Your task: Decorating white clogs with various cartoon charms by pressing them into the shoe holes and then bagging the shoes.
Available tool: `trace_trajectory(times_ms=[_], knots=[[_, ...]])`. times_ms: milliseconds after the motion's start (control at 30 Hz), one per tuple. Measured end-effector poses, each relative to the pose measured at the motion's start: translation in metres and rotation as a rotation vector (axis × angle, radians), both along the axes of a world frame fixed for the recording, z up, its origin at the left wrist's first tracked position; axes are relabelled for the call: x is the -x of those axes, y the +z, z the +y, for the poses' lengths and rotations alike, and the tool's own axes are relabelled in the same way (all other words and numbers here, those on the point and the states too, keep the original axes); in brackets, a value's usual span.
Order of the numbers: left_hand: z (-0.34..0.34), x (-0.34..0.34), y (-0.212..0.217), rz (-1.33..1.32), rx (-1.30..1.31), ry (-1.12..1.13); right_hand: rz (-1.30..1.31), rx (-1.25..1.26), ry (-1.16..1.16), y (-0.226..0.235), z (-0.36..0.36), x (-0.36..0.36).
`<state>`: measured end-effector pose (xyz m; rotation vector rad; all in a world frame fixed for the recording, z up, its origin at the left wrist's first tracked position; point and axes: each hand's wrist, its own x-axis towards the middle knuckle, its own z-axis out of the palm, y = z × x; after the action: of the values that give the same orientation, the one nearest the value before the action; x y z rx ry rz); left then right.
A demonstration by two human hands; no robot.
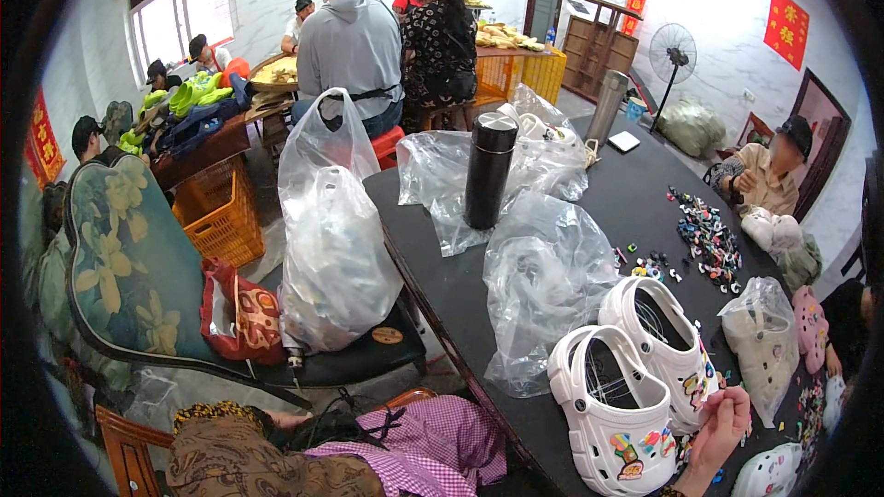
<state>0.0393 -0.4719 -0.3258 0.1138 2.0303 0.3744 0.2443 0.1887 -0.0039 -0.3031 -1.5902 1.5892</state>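
Two white clogs (612, 437) with colourful charms on their toes stand side by side at the near right of the black table. Thin clear strands show in their openings. My right hand (723, 428) is beside the toe of the farther clog (668, 340), fingers curled and tips together; what they pinch, if anything, is too small to make out. My left hand (290, 419) is low by my lap, near a black strappy bundle (336, 423) and the pink checked cloth (433, 446). Its fingers are mostly hidden.
Crumpled clear bags (543, 285) and a black flask (491, 170) stand left of the clogs. Loose charms (709, 239) lie in a heap beyond. At right are a bagged white clog (760, 340) and a pink clog (810, 327). A person (769, 170) sits across the table.
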Motion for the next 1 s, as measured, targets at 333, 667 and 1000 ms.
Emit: trace_trajectory(times_ms=[333,667,1000], knots=[[0.024,0.036,0.095,-0.146,0.067,0.048,-0.019,0.026,0.024,-0.002,0.001,0.000],[0.080,0.070,0.153,-0.233,-0.081,0.006,-0.003,0.025,0.026,-0.004,0.003,-0.007],[0.184,0.095,0.158,-0.210,-0.226,-0.384,-0.042,0.004,-0.023,0.001,0.007,-0.006]])
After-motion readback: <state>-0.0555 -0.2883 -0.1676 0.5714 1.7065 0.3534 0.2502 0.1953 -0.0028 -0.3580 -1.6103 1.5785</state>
